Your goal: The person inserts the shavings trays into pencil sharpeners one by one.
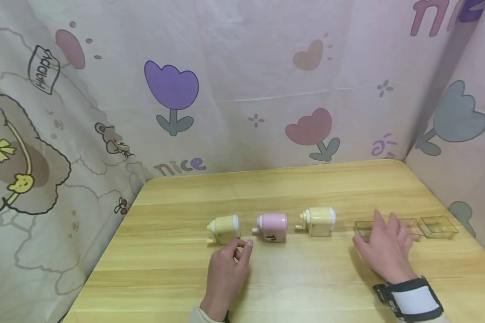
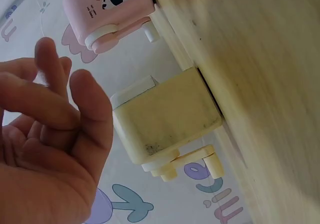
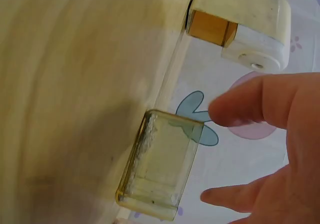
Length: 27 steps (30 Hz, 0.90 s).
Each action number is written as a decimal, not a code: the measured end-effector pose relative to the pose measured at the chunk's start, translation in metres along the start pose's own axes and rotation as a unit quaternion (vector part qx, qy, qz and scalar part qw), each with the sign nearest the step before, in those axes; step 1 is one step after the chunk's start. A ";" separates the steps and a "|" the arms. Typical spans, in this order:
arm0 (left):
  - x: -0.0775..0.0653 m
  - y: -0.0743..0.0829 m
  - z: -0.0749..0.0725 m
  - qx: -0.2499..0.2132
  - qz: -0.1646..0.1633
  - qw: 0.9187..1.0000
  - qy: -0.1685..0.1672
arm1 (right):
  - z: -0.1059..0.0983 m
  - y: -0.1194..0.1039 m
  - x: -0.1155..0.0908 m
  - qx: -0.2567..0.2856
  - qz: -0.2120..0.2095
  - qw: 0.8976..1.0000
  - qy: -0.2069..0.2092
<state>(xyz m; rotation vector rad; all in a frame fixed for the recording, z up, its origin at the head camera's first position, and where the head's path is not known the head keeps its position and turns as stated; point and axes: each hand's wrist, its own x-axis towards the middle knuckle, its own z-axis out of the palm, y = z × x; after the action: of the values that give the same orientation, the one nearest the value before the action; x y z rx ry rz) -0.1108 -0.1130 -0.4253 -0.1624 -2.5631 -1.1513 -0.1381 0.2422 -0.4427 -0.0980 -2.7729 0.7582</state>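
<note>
A yellow hand-crank pencil sharpener (image 1: 225, 229) stands leftmost of three, just beyond my left hand (image 1: 227, 269). In the left wrist view the left fingers (image 2: 92, 104) are loosely bent, with nothing between them and a gap to the sharpener. A pink sharpener (image 1: 274, 227) with a panda print and another yellow sharpener (image 1: 321, 221) stand to its right. My right hand (image 1: 388, 251) is over a row of clear yellowish drawers. The right wrist view shows its fingers spread beside one drawer (image 3: 162, 169), apart from it, with shavings-like residue inside.
Further right on the wooden table (image 1: 307, 282) lie a clear drawer (image 1: 412, 228), partly behind the hand, and a rightmost drawer (image 1: 439, 227). A printed curtain (image 1: 234, 80) hangs behind the table and along both sides. A sharpener in the right wrist view has a hollow slot.
</note>
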 end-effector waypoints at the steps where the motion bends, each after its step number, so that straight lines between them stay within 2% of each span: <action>1: 0.000 0.000 0.000 0.000 -0.003 1.000 -0.004 | 0.000 0.001 0.000 -0.006 0.002 1.000 -0.005; 10: -0.003 -0.001 0.001 0.008 -0.024 0.999 -0.031 | 0.001 0.004 -0.001 -0.035 0.001 0.999 -0.036; 20: -0.003 0.001 0.000 0.012 -0.028 0.999 -0.042 | 0.003 0.008 0.001 -0.031 -0.055 0.998 -0.004; 27: -0.002 0.001 -0.001 0.016 -0.021 0.999 -0.047 | 0.001 0.009 0.000 -0.041 -0.032 0.999 -0.006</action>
<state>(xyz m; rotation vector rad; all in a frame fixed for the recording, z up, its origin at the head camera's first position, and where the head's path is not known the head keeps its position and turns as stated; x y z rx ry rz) -0.1086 -0.1129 -0.4246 -0.1601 -2.6769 -1.1432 -0.1383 0.2496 -0.4476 -0.0208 -2.8040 0.6326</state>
